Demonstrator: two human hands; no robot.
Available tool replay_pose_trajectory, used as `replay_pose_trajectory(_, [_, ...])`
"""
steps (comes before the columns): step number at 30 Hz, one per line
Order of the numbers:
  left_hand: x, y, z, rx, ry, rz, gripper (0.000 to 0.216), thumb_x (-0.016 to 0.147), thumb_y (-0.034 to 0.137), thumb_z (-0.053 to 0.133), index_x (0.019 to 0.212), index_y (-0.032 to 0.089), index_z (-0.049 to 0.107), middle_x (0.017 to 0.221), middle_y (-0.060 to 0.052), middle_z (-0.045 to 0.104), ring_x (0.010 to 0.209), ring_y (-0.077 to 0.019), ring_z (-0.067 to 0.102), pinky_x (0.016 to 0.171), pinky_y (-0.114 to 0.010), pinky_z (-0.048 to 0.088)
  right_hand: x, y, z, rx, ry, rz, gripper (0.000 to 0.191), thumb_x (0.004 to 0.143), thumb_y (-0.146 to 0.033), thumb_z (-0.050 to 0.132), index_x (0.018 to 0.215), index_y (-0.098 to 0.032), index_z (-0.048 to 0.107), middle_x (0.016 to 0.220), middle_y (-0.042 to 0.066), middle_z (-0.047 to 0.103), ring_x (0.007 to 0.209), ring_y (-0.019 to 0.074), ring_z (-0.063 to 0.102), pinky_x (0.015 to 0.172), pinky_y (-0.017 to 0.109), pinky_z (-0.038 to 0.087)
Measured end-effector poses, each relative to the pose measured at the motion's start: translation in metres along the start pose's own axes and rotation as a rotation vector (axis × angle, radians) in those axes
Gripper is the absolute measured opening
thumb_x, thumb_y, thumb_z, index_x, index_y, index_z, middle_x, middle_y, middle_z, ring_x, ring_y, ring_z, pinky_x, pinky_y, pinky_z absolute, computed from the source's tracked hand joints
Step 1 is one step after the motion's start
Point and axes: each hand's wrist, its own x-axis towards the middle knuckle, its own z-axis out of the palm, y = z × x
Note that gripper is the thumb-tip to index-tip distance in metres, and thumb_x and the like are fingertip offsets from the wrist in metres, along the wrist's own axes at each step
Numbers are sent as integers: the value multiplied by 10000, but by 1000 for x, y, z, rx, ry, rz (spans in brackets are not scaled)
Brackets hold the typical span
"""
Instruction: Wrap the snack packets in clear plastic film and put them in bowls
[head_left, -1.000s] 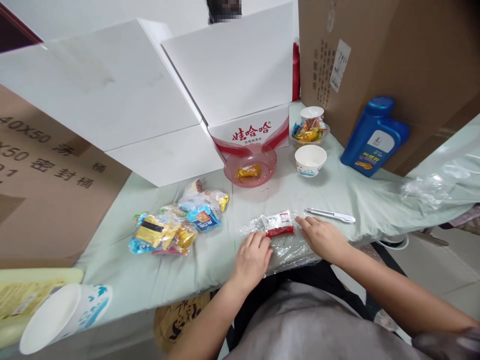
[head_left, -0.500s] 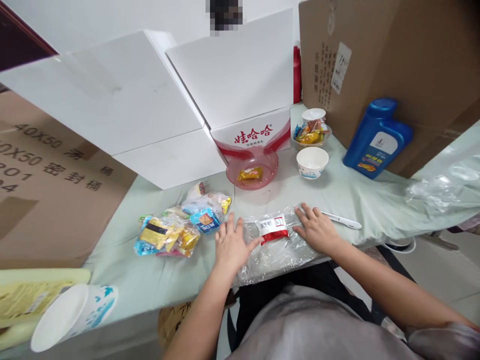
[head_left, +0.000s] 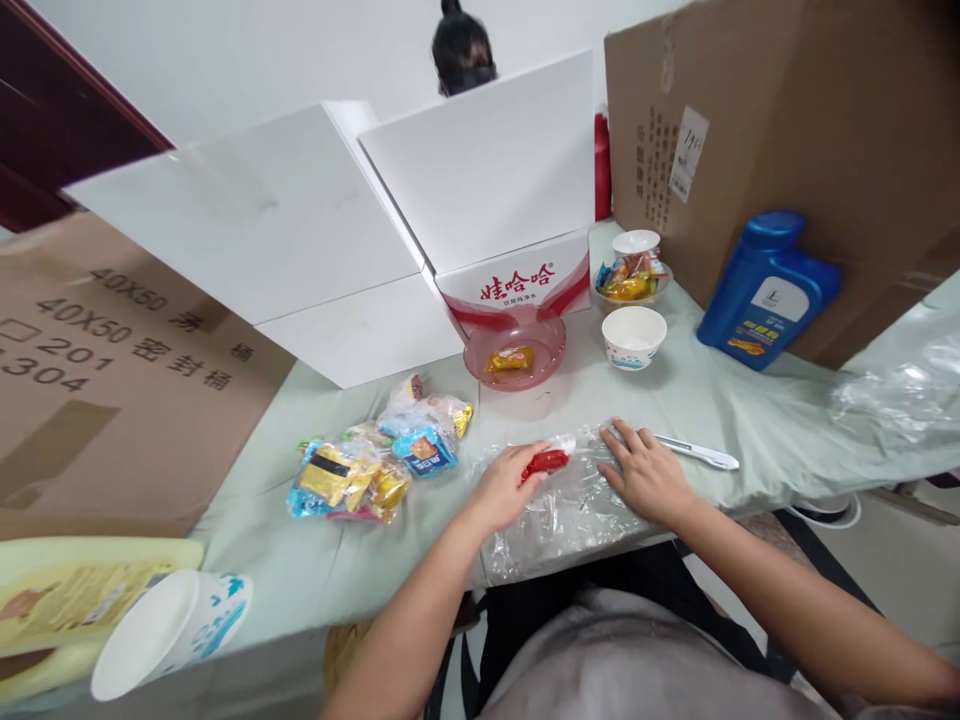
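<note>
A clear plastic bag (head_left: 559,515) lies flat at the near edge of the green-covered table (head_left: 705,400). My left hand (head_left: 501,490) pinches a small red and white packet (head_left: 547,458) at the bag's upper left. My right hand (head_left: 646,475) rests flat on the bag's right side, fingers spread. A white pen (head_left: 701,455) lies just right of that hand. A heap of wrapped snacks (head_left: 375,460) sits left of the bag.
A pink bowl (head_left: 516,345) holds one yellow snack, with a paper bowl (head_left: 634,337), a snack dish (head_left: 628,280) and a blue jug (head_left: 765,290) to its right. White and brown cartons stand behind. A paper cup (head_left: 169,630) lies at lower left. A person's head (head_left: 461,55) shows behind the cartons.
My left hand moved from the bag's left edge onto the red and white packet and closed on it, tilting it up. My right hand stayed pressed on the bag.
</note>
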Motion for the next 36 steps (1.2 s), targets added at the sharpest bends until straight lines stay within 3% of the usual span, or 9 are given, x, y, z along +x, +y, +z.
replay_pose_trajectory(3, [13, -2, -26, -191, 156, -89, 393, 910, 357, 525, 1256, 175, 561, 1160, -85, 684, 1024, -219, 653, 910, -360, 516, 0, 0, 2, 13, 16, 6, 567, 965, -463, 423, 1395, -108, 522, 1432, 191, 494, 1150, 329, 540, 998, 450, 390])
replay_pose_trajectory(7, [49, 0, -66, 0, 427, -67, 369, 865, 355, 586, 1188, 177, 579, 1069, -60, 691, 943, -202, 651, 887, -348, 507, 0, 1, 2, 20, 27, 5, 566, 965, -460, 419, 1388, -100, 530, 1430, 198, 495, 1147, 331, 548, 1010, 456, 383])
replay_pose_trajectory(12, [95, -7, -91, 211, 448, 60, 286, 807, 204, 622, 1090, 163, 619, 1139, -88, 653, 1058, -215, 610, 976, -376, 473, 0, 2, 3, 17, 19, -5, 561, 972, -448, 407, 1390, -92, 523, 1435, 201, 490, 1199, 326, 525, 1021, 456, 375])
replay_pose_trajectory(16, [83, 0, -68, 250, 405, 177, 208, 857, 237, 583, 1048, 169, 628, 1102, -91, 650, 1087, -222, 588, 990, -401, 467, -1, 2, 4, 36, 10, -7, 558, 978, -439, 400, 1393, -85, 514, 1443, 198, 482, 1245, 323, 495, 1030, 455, 363])
replay_pose_trajectory(19, [53, 6, -35, 189, 94, 267, 191, 916, 287, 522, 1035, 189, 635, 1009, -67, 675, 969, -182, 632, 903, -339, 513, -1, 3, 4, 50, 9, -2, 562, 977, -441, 403, 1396, -82, 510, 1453, 201, 469, 1237, 325, 501, 1031, 454, 356])
replay_pose_trajectory(22, [26, 2, -7, 318, -168, 196, 316, 868, 349, 624, 1150, 207, 622, 1254, -104, 619, 1203, -253, 552, 1030, -423, 446, -1, 2, 6, 54, 6, 7, 567, 982, -446, 384, 1405, -87, 501, 1461, 198, 461, 1227, 328, 507, 1027, 458, 358])
replay_pose_trajectory(27, [3, -14, 6, 572, -32, -105, 579, 837, 455, 654, 1338, 195, 527, 1530, -156, 364, 1438, -408, 241, 1119, -590, 287, -1, 1, 2, 64, -29, 13, 582, 980, -456, 370, 1417, -88, 480, 1477, 196, 442, 1242, 335, 496, 1029, 470, 364])
replay_pose_trajectory(30, [-8, -11, 10, 597, 12, -62, 503, 885, 388, 592, 1337, 174, 534, 1509, -163, 399, 1437, -368, 274, 1150, -565, 253, 0, 0, -13, 74, -74, 33, 567, 964, -462, 384, 1388, -108, 513, 1479, 196, 435, 1190, 349, 530, 993, 481, 395])
replay_pose_trajectory(36, [-18, -7, 26, 552, -155, 48, 692, 869, 508, 579, 1474, 243, 373, 1597, -108, 253, 1484, -370, 124, 1164, -625, 141, 12, -20, -58, 141, -36, -34, 461, 958, -391, 431, 1318, -140, 569, 1367, 177, 554, 1158, 329, 545, 943, 464, 440])
